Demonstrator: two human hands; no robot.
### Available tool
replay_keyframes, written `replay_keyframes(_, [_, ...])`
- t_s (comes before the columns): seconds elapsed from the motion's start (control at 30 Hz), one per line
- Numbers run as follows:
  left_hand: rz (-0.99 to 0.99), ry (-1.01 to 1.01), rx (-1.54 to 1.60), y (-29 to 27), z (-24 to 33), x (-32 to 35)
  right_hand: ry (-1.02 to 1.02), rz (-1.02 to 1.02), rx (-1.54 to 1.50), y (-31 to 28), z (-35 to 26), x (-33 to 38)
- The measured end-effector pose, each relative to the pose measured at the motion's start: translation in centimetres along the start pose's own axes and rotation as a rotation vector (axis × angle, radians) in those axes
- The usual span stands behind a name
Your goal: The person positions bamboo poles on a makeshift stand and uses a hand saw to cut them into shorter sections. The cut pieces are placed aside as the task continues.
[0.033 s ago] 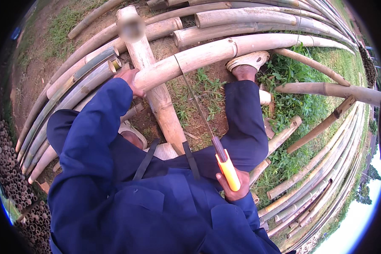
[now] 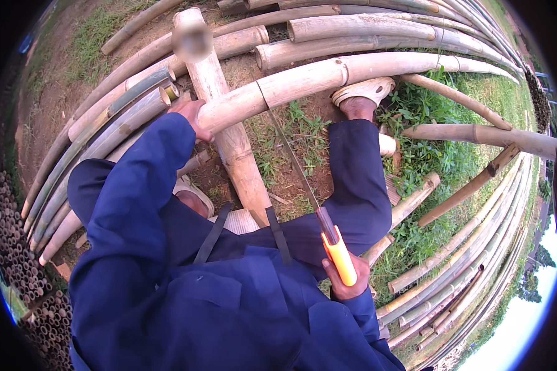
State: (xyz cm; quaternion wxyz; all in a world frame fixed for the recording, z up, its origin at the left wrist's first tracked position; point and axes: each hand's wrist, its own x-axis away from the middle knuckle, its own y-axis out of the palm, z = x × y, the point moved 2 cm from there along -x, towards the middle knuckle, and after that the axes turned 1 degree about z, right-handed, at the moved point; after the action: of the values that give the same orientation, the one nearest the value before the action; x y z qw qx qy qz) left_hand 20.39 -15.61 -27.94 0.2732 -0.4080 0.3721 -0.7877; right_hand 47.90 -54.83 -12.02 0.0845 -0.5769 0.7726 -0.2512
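A thick pale bamboo pole (image 2: 306, 81) runs from the centre toward the far right. My left hand (image 2: 190, 117) is closed around its near-left cut end. My right hand (image 2: 348, 278) grips the orange handle of a handsaw (image 2: 340, 253) close to my body. The saw's long thin blade slants up and left, its far part lying across the pole a short way right of my left hand, in a dark cut line. Under the pole's left part lies a second bamboo length (image 2: 236, 154), crossing it; my left hand is beside it.
Several bamboo poles lie at the back (image 2: 359, 28), at the left (image 2: 117, 127) and at the right (image 2: 445, 266). Cut bamboo pieces (image 2: 12, 222) are stacked at far left. Leaning bamboo props (image 2: 470, 167) stand at right. My right foot (image 2: 365, 91) rests just below the pole.
My right hand has drawn the saw slightly back toward my body and to the right. My left hand and the bamboo pole have stayed in place.
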Motion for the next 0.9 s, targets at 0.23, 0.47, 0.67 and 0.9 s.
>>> replay_keyframes(0.23, [-0.020,-0.025,0.025,-0.5,1.0,-0.3,-0.016,0.066,-0.123,8.3,1.9,-10.6])
replay_keyframes(0.47, [-0.034,-0.031,0.007,-0.6,0.8,0.2,-0.046,0.042,-0.032,3.1,1.1,-5.2])
replay_keyframes(0.67, [-0.015,-0.038,0.048,-0.8,0.7,-0.5,0.013,0.037,-0.007,2.3,1.3,-6.4])
replay_keyframes(0.9, [-0.027,-0.034,-0.003,-0.2,0.5,-0.4,0.150,0.071,0.090,-6.5,-4.9,3.0])
